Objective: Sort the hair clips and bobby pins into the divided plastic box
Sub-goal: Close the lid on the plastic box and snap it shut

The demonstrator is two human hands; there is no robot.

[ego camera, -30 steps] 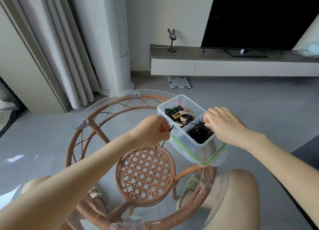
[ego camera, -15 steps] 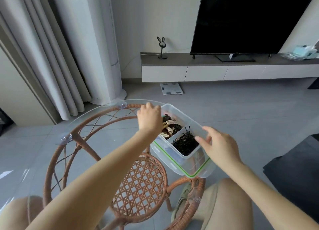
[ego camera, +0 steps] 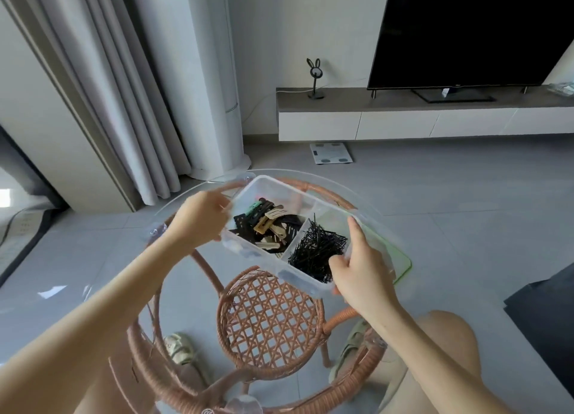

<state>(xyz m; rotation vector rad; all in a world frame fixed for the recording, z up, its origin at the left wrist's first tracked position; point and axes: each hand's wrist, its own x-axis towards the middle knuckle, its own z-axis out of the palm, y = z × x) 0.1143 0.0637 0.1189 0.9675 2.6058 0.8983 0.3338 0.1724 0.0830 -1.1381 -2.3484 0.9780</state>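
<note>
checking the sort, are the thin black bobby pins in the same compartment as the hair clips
No, the thin black bobby pins fill the right compartment, the mixed hair clips the left, a divider between.

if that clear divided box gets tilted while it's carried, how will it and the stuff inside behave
The clear box looks like thin rigid plastic, so it should hold its shape between the left hand and right hand. It is lidless, so the loose bobby pins would probably slide and spill if tipped. The hair clips may shift too.
</note>
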